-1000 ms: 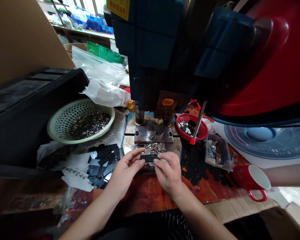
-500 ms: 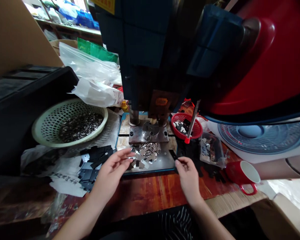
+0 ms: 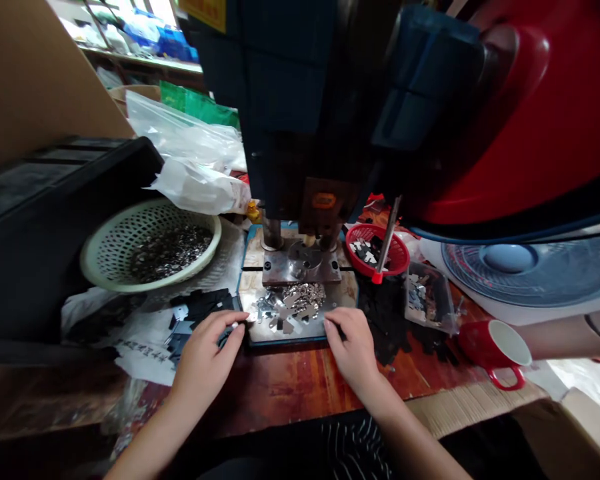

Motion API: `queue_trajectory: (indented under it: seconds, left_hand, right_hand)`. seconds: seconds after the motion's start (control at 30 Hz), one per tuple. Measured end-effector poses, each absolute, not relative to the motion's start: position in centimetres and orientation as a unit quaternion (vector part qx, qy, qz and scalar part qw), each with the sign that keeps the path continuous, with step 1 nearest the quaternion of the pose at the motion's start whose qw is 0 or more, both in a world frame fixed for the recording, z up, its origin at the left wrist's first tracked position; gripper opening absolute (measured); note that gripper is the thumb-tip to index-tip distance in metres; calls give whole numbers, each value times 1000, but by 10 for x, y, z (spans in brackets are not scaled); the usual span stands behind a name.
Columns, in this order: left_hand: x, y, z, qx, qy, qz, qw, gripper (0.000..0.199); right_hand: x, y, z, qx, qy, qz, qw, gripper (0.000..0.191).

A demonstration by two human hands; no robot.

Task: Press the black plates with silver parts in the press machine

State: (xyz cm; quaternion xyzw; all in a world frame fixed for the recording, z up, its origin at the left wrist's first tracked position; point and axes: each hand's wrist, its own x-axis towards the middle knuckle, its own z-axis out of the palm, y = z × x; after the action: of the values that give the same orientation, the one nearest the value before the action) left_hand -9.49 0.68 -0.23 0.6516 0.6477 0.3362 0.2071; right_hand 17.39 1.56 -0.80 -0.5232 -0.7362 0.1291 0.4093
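My left hand is at the left edge of the press's metal plate, beside a pile of flat black pieces. Its thumb and index finger curve toward each other in a loose pinch; a small pale bit shows between them, too small to name. My right hand rests at the plate's right front, fingers closed together and tips down near the surface. Whatever they grip is hidden. Between the hands, small shiny metal pieces lie heaped before the steel die block of the press.
A pale green basket of small metal parts stands left. To the right are a red basket, a clear plastic box, a red mug and more black pieces. A large red wheel guard overhangs the right side.
My left hand has moved left and down, from above the metal pieces to the black pile. My right hand has shifted left onto the plate; the black strip it held no longer shows.
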Motion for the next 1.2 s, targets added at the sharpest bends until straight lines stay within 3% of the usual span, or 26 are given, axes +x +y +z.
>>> queue_trajectory:
  seconds: [0.17,0.4,0.63,0.73,0.8,0.9,1.07,1.2]
  left_hand:
    - [-146,19,-12,667,713,195,96,33]
    - [-173,72,-20,686,719,58,95,41]
    - [-178,85,-20,705,698,70,104,30]
    - [-174,78,-17,690,699,150,116,33]
    - [-168,71,-12,609,707,299,197,35]
    - [-150,55,-1,384,625,536,418,39]
    - [-102,24,25,170,457,604,630,31]
    - [-64,13,38,109,447,577,675,25]
  right_hand:
    - [165,23,-11,-492,-755,132,414,14]
    - [174,13,-17,-506,-744,145,412,13]
    - [183,3,-24,-531,-725,150,413,12]
    - [183,4,-23,-522,-724,150,425,12]
    - [180,4,-20,-516,-722,156,434,12]
    - [171,5,-12,-517,-707,197,441,13]
    - [139,7,7,-509,-651,349,442,16]
    - [110,8,18,-484,-573,500,433,21]
